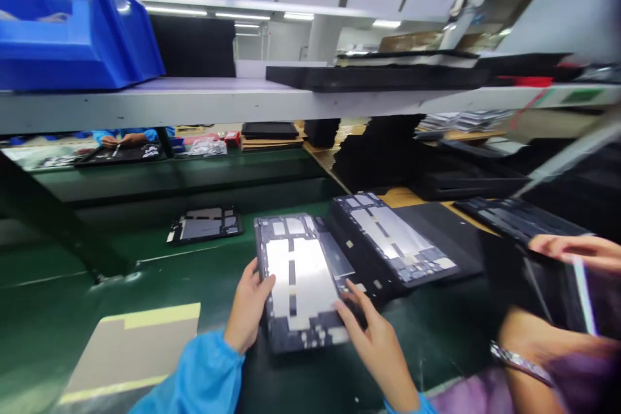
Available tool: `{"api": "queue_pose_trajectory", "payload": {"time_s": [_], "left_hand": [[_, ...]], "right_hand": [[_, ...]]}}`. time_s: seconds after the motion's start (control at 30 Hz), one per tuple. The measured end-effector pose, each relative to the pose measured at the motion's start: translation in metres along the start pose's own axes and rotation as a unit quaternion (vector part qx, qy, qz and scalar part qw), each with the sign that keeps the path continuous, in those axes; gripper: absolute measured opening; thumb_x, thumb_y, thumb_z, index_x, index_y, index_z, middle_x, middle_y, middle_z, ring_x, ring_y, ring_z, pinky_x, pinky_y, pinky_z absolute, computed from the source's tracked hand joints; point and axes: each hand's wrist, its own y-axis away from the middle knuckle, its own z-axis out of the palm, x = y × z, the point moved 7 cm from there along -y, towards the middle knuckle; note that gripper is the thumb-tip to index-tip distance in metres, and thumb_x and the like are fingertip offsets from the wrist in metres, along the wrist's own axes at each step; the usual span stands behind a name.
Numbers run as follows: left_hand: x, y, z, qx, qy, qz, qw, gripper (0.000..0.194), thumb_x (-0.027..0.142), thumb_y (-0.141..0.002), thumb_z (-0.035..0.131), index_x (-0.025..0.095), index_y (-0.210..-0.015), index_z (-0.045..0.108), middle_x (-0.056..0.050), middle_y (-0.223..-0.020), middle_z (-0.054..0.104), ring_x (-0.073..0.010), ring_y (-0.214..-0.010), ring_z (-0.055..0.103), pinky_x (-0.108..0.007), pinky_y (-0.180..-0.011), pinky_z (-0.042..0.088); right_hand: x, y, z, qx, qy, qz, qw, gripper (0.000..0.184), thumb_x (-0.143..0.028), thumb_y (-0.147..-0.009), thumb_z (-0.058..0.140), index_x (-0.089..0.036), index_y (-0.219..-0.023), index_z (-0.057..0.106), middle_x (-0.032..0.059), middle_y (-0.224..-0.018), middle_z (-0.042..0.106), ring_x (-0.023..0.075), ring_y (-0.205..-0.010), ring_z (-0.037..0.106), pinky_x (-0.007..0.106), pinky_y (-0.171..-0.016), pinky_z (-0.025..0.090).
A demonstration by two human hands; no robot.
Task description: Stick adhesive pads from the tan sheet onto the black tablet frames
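In front of me is a tablet without its back cover (pixel 315 278), its silvery battery area and dark circuit parts facing up. My left hand (pixel 248 306) grips its left edge, thumb on top. At the lower right edge, my right hand (pixel 371 333) holds it with thumb and fingers. Partly hidden behind it on the right lies a dark tray or panel (pixel 359 252). Another uncovered tablet (pixel 395 236) rests at a slant beyond that. Farther back on the left is a third one (pixel 204 224), flat on the green bench (pixel 160 278).
A grey sheet with yellow edges (pixel 140 349) lies at left. On the right, a co-worker's hands (pixel 577 249) handle a dark panel. A shelf (pixel 218 107) crosses above, bearing a blue bin (pixel 72 45). Dark stacked trays (pixel 383 152) stand behind. Another person's hands (pixel 121 140) work across the bench.
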Motion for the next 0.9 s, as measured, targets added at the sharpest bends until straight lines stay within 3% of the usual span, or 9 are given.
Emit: {"api": "queue_pose_trajectory", "payload": {"time_s": [0.13,0.33,0.43,0.5,0.57,0.67,0.73,0.8,0.9], "left_hand": [[-0.021,0.058,-0.068,0.026,0.002,-0.044,0.999,0.075,0.053,-0.077,0.076,0.021,-0.142,0.052,-0.014,-0.145,0.058,-0.0304,-0.127,0.061,-0.043,-0.107,0.051],[-0.065,0.105,-0.117,0.113,-0.231,-0.052,0.965,0.067,0.05,-0.093,0.057,0.019,-0.15,0.045,-0.013,-0.162,0.035,-0.0281,-0.152,0.028,-0.044,-0.125,0.023],[-0.052,0.136,-0.126,0.052,-0.3,0.006,0.953,0.067,0.047,-0.094,0.058,0.025,-0.154,0.039,-0.01,-0.167,0.023,-0.0281,-0.153,0.026,-0.044,-0.123,0.029],[-0.026,0.156,-0.141,0.025,-0.333,0.088,0.938,0.051,0.044,-0.095,0.058,0.031,-0.144,0.053,-0.008,-0.162,0.036,-0.0269,-0.146,0.041,-0.042,-0.118,0.04],[0.001,0.165,-0.177,0.07,-0.395,0.147,0.904,0.03,0.038,-0.097,0.055,0.032,-0.123,0.069,-0.007,-0.145,0.058,-0.0254,-0.134,0.056,-0.043,-0.112,0.047],[0.028,0.157,-0.247,0.205,-0.526,0.18,0.806,0.03,0.033,-0.096,0.055,0.027,-0.12,0.071,-0.01,-0.14,0.062,-0.0298,-0.135,0.053,-0.053,-0.115,0.041],[0.026,0.141,-0.282,0.23,-0.59,0.157,0.758,0.037,0.033,-0.093,0.06,0.025,-0.129,0.066,-0.012,-0.148,0.055,-0.0334,-0.14,0.047,-0.058,-0.117,0.035],[0.016,0.129,-0.303,0.218,-0.628,0.134,0.735,0.043,0.034,-0.092,0.061,0.026,-0.134,0.062,-0.012,-0.153,0.05,-0.0337,-0.142,0.045,-0.06,-0.117,0.034],[0.003,0.126,-0.31,0.204,-0.649,0.126,0.722,0.045,0.035,-0.095,0.058,0.028,-0.14,0.058,-0.011,-0.156,0.046,-0.0321,-0.143,0.044,-0.058,-0.118,0.033]], "right_hand": [[0.01,0.041,0.059,-0.163,-0.114,0.021,0.98,0.061,-0.063,-0.085,0.058,-0.018,-0.122,0.074,0.0119,-0.122,0.075,0.0323,-0.109,0.073,0.039,-0.093,0.061],[0.023,0.067,0.099,-0.205,-0.046,-0.013,0.978,0.06,-0.074,-0.076,0.058,-0.023,-0.102,0.078,0.0125,-0.108,0.078,0.0368,-0.106,0.073,0.046,-0.092,0.061],[-0.005,0.058,0.084,-0.161,-0.018,-0.043,0.986,0.051,-0.076,-0.075,0.058,-0.031,-0.09,0.076,0.0123,-0.098,0.075,0.0365,-0.095,0.073,0.045,-0.078,0.063],[-0.04,0.051,0.08,-0.147,-0.037,-0.046,0.987,0.049,-0.076,-0.082,0.048,-0.033,-0.079,0.072,0.0124,-0.093,0.072,0.0348,-0.091,0.072,0.044,-0.074,0.061],[-0.088,0.047,0.098,-0.189,-0.089,-0.071,0.975,0.056,-0.075,-0.088,0.04,-0.029,-0.071,0.067,0.0119,-0.088,0.07,0.0321,-0.089,0.07,0.042,-0.077,0.059],[-0.164,0.049,0.173,-0.34,-0.178,-0.09,0.919,0.059,-0.076,-0.089,0.042,-0.024,-0.071,0.063,0.0067,-0.079,0.065,0.0235,-0.076,0.065,0.037,-0.074,0.058],[-0.202,0.059,0.243,-0.468,-0.241,-0.031,0.85,0.057,-0.076,-0.087,0.048,-0.022,-0.073,0.061,0.0023,-0.073,0.063,0.0168,-0.06,0.061,0.033,-0.063,0.058],[-0.231,0.067,0.305,-0.532,-0.294,0.018,0.794,0.049,-0.069,-0.082,0.063,-0.021,-0.073,0.06,-0.0005,-0.068,0.064,0.015,-0.06,0.064,0.031,-0.067,0.059],[-0.252,0.074,0.375,-0.567,-0.29,0.034,0.771,0.034,-0.05,-0.078,0.077,-0.021,-0.073,0.06,-0.002,-0.062,0.065,0.015,-0.06,0.068,0.031,-0.07,0.061]]}}
